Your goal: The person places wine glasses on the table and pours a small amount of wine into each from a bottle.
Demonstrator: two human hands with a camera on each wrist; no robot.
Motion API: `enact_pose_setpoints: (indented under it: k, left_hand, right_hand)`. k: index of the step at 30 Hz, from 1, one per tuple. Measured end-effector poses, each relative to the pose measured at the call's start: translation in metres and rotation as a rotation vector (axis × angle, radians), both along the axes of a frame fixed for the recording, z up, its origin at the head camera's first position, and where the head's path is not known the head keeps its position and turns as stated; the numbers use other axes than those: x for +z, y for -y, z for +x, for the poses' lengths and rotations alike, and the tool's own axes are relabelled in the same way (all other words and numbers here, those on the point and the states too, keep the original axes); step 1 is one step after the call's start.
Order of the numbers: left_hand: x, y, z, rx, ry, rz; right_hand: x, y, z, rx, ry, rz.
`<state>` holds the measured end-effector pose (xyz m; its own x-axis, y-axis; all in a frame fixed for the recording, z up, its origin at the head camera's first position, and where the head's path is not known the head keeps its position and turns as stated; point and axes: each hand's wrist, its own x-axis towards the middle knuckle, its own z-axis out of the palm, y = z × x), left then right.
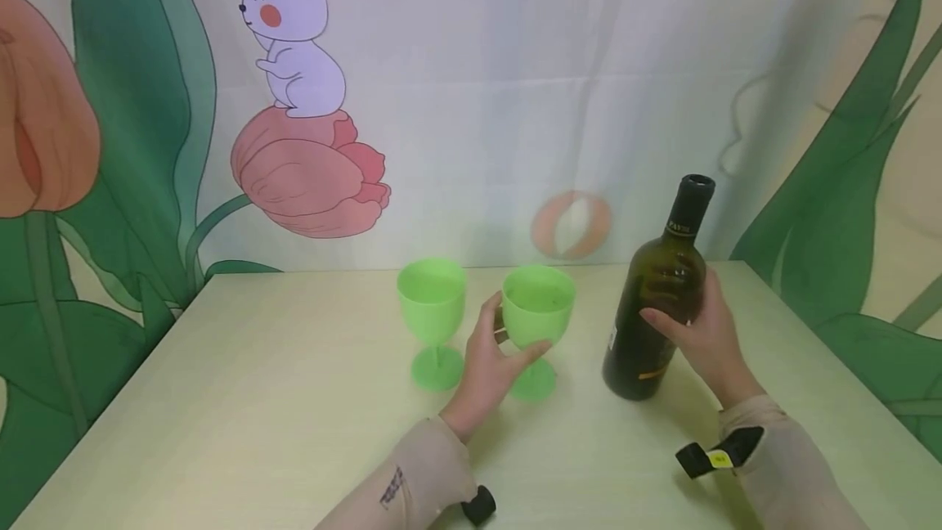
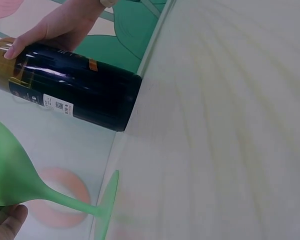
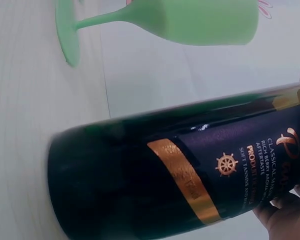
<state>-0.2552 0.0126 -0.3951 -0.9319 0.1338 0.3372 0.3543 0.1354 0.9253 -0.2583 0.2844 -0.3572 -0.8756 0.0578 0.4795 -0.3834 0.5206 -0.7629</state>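
Note:
My left hand [image 1: 489, 366] holds the right one of two light green plastic goblets, its thumb across the front and fingers behind the bowl. This goblet [image 1: 539, 313] stands upright; its bowl and stem [image 2: 15, 170] also show in the left wrist view. My right hand [image 1: 712, 342] grips a dark wine bottle [image 1: 640, 334] round its upper body. The bottle leans slightly right in the head view. Whether its base touches the table I cannot tell. In the right wrist view its dark label [image 3: 240, 165] with an orange stripe faces the camera.
A second green goblet [image 1: 432, 309] stands upright left of my left hand. All this is on a pale table [image 1: 243, 399]. Behind it hangs a cloth backdrop [image 1: 456, 105] printed with a rabbit, tulips and leaves. Black straps with small devices [image 1: 717, 456] sit on my sleeves.

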Motion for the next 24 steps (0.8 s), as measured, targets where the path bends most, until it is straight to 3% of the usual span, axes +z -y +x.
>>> enact_pose_setpoints:
  k: [24]
  left_hand:
    - [-0.003, -0.015, -0.02, 0.033, -0.002, 0.009]
  right_hand:
    - [0.002, -0.001, 0.002, 0.004, 0.029, 0.036]
